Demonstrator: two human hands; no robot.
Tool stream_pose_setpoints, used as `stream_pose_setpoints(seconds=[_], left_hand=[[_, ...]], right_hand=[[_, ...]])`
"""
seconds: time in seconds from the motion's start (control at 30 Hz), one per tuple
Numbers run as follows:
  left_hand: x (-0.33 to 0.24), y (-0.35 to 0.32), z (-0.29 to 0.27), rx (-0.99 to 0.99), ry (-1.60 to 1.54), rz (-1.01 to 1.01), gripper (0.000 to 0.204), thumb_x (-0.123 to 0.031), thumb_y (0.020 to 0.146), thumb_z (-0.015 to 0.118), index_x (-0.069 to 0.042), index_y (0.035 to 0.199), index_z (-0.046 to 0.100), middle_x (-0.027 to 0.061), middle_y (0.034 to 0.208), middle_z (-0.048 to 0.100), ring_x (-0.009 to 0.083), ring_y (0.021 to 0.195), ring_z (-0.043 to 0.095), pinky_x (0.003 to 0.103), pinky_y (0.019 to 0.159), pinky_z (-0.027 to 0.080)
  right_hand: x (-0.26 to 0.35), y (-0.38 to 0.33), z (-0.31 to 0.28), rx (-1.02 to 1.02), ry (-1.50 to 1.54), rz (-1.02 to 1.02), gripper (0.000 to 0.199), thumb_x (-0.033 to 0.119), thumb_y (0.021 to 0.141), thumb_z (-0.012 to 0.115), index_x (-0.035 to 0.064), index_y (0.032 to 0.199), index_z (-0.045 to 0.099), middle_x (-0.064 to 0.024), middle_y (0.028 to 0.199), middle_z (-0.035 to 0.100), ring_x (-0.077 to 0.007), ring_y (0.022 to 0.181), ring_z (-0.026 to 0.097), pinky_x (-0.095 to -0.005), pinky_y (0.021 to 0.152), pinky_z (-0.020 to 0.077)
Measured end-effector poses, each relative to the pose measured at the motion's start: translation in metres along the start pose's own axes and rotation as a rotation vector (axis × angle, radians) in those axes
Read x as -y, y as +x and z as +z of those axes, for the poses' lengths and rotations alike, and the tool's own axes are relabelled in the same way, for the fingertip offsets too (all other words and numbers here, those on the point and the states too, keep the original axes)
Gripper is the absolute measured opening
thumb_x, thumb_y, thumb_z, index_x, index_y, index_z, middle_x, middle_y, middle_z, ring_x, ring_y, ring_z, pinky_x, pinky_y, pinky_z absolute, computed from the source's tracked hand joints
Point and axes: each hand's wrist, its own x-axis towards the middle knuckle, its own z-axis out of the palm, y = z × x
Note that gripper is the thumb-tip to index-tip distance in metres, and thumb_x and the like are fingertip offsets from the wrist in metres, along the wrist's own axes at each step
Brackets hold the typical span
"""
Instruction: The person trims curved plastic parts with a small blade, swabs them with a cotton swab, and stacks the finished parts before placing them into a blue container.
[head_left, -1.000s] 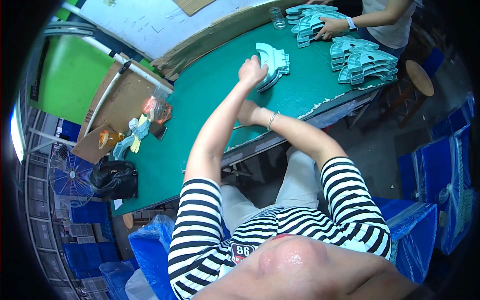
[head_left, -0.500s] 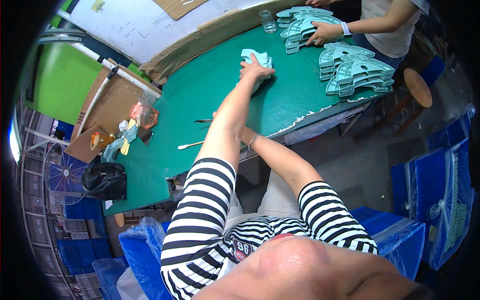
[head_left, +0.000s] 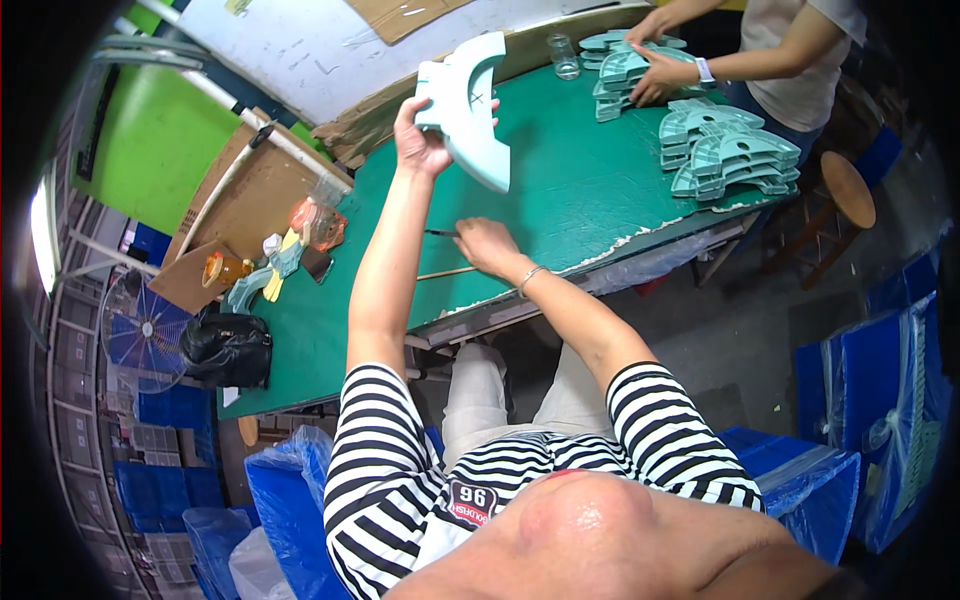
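My left hand (head_left: 424, 150) grips a pale teal curved plastic piece (head_left: 474, 112), lifted off the table and tilted upright. Its smooth face carries a small dark mark. Lower on the green table, my right hand (head_left: 487, 246) is closed on a thin dark pen-like tool (head_left: 441, 233), whose end points left. Beside that hand a thin wooden stick (head_left: 446, 273) runs out to the left. Whether the fingers also hold the stick I cannot tell; its left end is hidden behind my left forearm.
Stacks of matching teal pieces (head_left: 735, 150) stand at the table's right. Behind them a co-worker's hands (head_left: 660, 75) handle another stack (head_left: 615, 85), near a clear glass (head_left: 564, 57). A black bag (head_left: 226, 348), an orange container (head_left: 318, 224) and a fan (head_left: 147, 328) are at left.
My left hand has raised the teal piece from the table and moved left, turning its smooth face into view. My right hand, hidden before behind the left arm, now shows beside the stick.
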Motion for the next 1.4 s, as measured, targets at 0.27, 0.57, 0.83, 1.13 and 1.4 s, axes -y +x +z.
stream_pose_setpoints(seconds=[0.27,0.57,0.83,1.13,1.4], left_hand=[[-0.025,-0.180,0.004,-0.001,-0.103,0.114,0.087,-0.039,0.068,0.058,0.000,0.139,0.025,0.0318,0.133,0.036,0.0455,0.117,0.044,0.056,0.094,0.041],[0.020,-0.315,-0.030,-0.464,-0.382,0.317,0.071,-0.033,0.073,0.058,0.001,0.132,0.036,0.0243,0.125,0.047,0.0389,0.113,0.049,0.051,0.099,0.038],[0.065,-0.383,-0.042,-0.696,-0.440,0.360,0.046,-0.039,0.094,0.044,-0.002,0.121,0.051,0.0097,0.113,0.060,0.0219,0.102,0.059,0.036,0.090,0.047],[0.032,-0.412,-0.107,-1.136,0.389,0.366,0.027,-0.024,0.093,0.052,0.001,0.099,0.060,0.0027,0.090,0.062,0.0079,0.079,0.055,0.022,0.072,0.044],[0.005,-0.421,-0.152,-1.444,1.030,0.707,0.020,-0.017,0.091,0.052,0.001,0.099,0.056,0.0035,0.080,0.058,0.0090,0.073,0.051,0.023,0.067,0.042]], right_hand=[[-0.011,0.003,-0.005,-0.277,-0.010,0.221,0.010,0.014,0.086,0.052,0.0082,0.093,0.048,-0.0153,0.080,0.059,-0.0354,0.072,0.059,-0.0439,0.059,0.0475],[0.135,-0.008,-0.030,0.121,0.747,0.306,0.033,0.030,0.088,0.060,-0.0003,0.077,0.053,-0.0010,0.056,0.042,-0.0082,0.053,0.038,-0.0270,0.047,0.0324],[0.197,-0.065,0.004,0.318,1.134,0.643,0.023,0.021,0.092,0.053,0.0050,0.076,0.051,0.0076,0.061,0.042,-0.0024,0.053,0.034,-0.0214,0.046,0.0276],[0.222,-0.057,0.024,0.377,1.128,0.479,0.018,0.020,0.093,0.053,0.0076,0.080,0.051,0.0103,0.067,0.038,0.0005,0.059,0.031,-0.0183,0.051,0.0257],[0.228,-0.039,0.009,0.572,1.177,0.271,0.016,0.018,0.094,0.050,0.0048,0.084,0.050,0.0074,0.069,0.040,-0.0019,0.061,0.033,-0.0197,0.052,0.0288]])
